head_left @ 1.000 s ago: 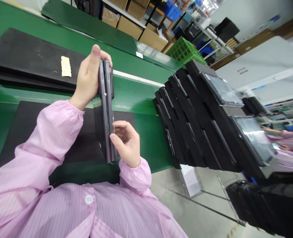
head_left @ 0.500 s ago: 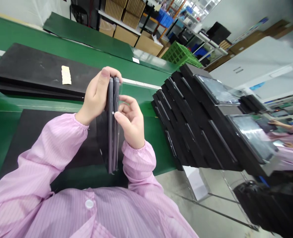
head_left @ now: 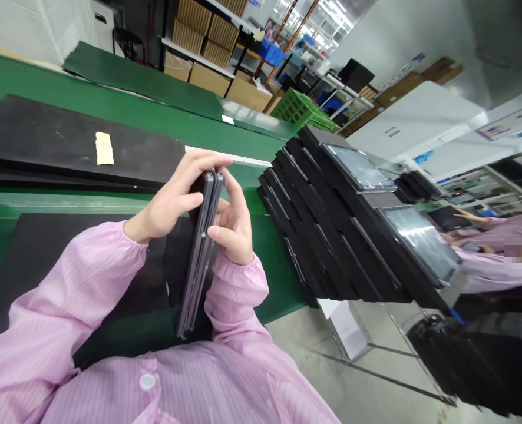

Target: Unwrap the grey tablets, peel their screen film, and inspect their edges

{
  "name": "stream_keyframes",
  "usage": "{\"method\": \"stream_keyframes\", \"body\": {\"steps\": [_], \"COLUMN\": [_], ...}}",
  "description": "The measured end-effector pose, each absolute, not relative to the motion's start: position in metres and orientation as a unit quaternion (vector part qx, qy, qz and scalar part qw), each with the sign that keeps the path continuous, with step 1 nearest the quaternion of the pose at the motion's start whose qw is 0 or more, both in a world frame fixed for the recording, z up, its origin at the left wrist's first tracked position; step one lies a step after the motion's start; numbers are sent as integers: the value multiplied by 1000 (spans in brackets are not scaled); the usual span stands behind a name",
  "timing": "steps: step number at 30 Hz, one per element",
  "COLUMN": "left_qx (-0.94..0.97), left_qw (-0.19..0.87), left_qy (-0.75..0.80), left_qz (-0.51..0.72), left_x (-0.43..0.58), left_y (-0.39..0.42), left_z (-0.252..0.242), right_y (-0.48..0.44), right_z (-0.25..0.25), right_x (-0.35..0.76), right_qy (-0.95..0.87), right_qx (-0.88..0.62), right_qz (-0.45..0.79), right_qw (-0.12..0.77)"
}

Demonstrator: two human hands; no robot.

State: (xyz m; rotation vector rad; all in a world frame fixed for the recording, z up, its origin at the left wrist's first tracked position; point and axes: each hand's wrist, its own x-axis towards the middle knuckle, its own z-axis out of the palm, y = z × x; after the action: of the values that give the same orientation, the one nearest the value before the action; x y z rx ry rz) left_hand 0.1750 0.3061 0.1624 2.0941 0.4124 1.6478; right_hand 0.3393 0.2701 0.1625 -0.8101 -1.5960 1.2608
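Note:
Two thin dark tablets are held face to face on edge in front of my chest, tilted slightly. My left hand is closed on their far end, fingers over the top and thumb against the left side. My right hand grips them from the right, its thumb at the near-facing edge beside a tiny white spot and its fingers partly hidden behind. Below lies a black foam board on the green bench.
Black foam boards with a yellow label lie at left. To the right rises a stack of black foam trays holding several tablets. Behind are a green crate and cardboard boxes. A co-worker's sleeve shows at far right.
The tablets have tilted, their far end leaning right and their near end shifting left. My left fingers now reach further over the top edge, with the thumb lower. The camera view has shifted slightly.

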Motion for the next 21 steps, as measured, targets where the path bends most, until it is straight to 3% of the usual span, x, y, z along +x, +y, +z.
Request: {"method": "stream_keyframes", "body": {"steps": [21], "left_qx": [809], "left_qw": [225], "left_qy": [117], "left_qz": [530], "left_x": [175], "left_y": [296], "left_z": [168], "right_y": [260], "right_z": [167], "right_x": [334], "right_qy": [-630], "right_qx": [-303], "right_qz": [490], "right_qw": [521]}}
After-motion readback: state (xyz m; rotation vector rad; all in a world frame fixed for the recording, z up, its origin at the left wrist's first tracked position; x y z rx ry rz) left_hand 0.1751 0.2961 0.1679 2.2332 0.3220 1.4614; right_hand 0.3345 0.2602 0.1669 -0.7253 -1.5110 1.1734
